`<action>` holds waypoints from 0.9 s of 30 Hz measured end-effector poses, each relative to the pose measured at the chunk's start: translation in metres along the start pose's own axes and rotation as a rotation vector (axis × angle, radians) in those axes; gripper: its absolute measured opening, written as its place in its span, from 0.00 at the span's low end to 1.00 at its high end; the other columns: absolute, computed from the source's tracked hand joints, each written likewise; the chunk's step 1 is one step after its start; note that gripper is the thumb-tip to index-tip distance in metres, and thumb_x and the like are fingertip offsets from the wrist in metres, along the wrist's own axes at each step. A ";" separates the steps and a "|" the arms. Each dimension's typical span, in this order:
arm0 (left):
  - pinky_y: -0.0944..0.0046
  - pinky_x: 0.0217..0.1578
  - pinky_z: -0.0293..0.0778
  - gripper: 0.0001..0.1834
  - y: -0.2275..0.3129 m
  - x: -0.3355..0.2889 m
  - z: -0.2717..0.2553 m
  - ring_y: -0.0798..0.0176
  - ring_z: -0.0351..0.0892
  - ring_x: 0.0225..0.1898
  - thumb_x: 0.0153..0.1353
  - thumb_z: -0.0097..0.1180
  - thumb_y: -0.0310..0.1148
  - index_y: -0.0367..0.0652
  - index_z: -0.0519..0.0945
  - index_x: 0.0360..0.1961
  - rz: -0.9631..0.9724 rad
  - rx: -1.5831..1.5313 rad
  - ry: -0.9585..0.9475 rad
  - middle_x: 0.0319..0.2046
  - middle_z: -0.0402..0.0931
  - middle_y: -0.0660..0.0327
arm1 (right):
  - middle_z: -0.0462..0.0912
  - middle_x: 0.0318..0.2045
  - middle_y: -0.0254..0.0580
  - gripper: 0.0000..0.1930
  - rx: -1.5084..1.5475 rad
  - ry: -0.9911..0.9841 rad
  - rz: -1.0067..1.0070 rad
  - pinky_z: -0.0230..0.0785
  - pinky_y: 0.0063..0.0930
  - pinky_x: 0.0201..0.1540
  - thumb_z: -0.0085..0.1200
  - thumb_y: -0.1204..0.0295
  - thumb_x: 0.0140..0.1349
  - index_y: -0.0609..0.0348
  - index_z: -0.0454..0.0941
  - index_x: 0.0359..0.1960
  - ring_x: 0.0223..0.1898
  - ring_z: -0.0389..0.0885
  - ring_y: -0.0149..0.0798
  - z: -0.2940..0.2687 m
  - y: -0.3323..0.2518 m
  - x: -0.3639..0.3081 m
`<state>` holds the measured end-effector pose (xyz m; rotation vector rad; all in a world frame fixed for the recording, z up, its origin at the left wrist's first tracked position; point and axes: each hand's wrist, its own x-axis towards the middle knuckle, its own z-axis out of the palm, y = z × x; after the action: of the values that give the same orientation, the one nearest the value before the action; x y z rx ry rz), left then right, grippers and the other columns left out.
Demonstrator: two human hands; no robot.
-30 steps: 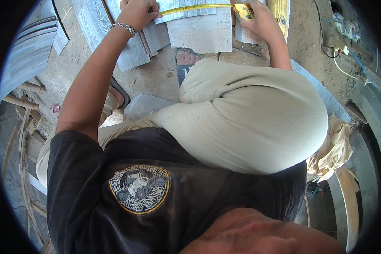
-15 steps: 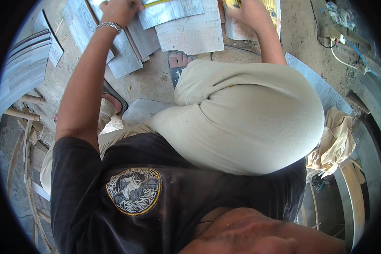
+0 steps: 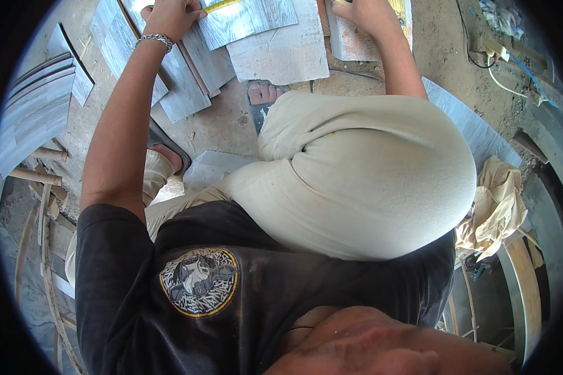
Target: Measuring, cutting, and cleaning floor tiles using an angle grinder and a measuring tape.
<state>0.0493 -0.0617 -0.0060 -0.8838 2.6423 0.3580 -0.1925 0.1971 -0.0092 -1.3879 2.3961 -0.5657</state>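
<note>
Evidently, at the upper left, the left hand (image 3: 169,17) pinches the yellow measuring tape (image 3: 224,5) by the left edge of a grey plank (image 3: 250,22), presumably to keep the blade from slipping. Rightward, the tape crosses that plank at the frame's top; a pale board (image 3: 281,53) lies under it, likely as support. Upper right, the right hand (image 3: 370,15) is cropped, so I cannot tell its grip.

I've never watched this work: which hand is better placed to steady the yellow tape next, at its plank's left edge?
Probably the left hand: its fingers touch the yellow tape near that edge of the grey plank; the right hand is beyond the opposite edge.
</note>
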 end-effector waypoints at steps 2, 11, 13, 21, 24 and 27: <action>0.36 0.57 0.66 0.07 -0.001 0.001 0.001 0.50 0.77 0.55 0.54 0.69 0.41 0.52 0.90 0.30 -0.022 -0.006 -0.007 0.42 0.85 0.60 | 0.82 0.43 0.61 0.20 -0.030 -0.004 0.048 0.72 0.46 0.55 0.65 0.69 0.50 0.68 0.80 0.44 0.50 0.80 0.60 0.001 -0.001 -0.001; 0.51 0.52 0.75 0.13 -0.015 -0.010 0.011 0.57 0.84 0.47 0.60 0.70 0.45 0.50 0.87 0.38 0.140 -0.080 0.102 0.45 0.85 0.61 | 0.80 0.51 0.64 0.28 -0.040 -0.084 0.025 0.71 0.46 0.59 0.64 0.61 0.54 0.64 0.78 0.54 0.54 0.78 0.61 -0.009 -0.029 -0.019; 0.52 0.54 0.74 0.28 -0.010 -0.028 0.015 0.59 0.81 0.48 0.51 0.75 0.54 0.49 0.86 0.48 0.184 -0.558 0.177 0.47 0.84 0.62 | 0.81 0.50 0.59 0.32 0.113 -0.054 0.001 0.74 0.42 0.55 0.68 0.60 0.53 0.63 0.76 0.57 0.51 0.81 0.56 0.002 -0.048 -0.033; 0.55 0.54 0.75 0.48 0.028 -0.084 0.065 0.49 0.79 0.52 0.60 0.70 0.51 0.21 0.62 0.64 -0.456 -0.955 -0.007 0.52 0.76 0.39 | 0.80 0.45 0.55 0.39 0.329 -0.016 -0.034 0.74 0.42 0.53 0.73 0.60 0.49 0.61 0.69 0.61 0.50 0.80 0.56 0.063 -0.075 -0.084; 0.56 0.46 0.77 0.39 0.035 -0.063 0.069 0.54 0.80 0.42 0.62 0.69 0.48 0.22 0.69 0.57 -0.654 -1.183 -0.099 0.45 0.78 0.46 | 0.77 0.50 0.53 0.39 0.125 0.105 -0.206 0.70 0.45 0.56 0.73 0.58 0.49 0.58 0.69 0.61 0.53 0.77 0.53 0.086 -0.072 -0.096; 0.55 0.43 0.78 0.33 0.045 -0.050 0.062 0.53 0.78 0.42 0.65 0.67 0.44 0.27 0.71 0.58 -0.867 -1.446 -0.179 0.49 0.75 0.49 | 0.72 0.56 0.48 0.37 0.181 0.345 -0.234 0.63 0.50 0.59 0.73 0.55 0.50 0.55 0.70 0.59 0.58 0.71 0.52 0.106 -0.070 -0.106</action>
<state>0.0732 0.0208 -0.0378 -2.0215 1.2352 1.9619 -0.0407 0.2387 -0.0606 -1.6086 2.3688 -1.1378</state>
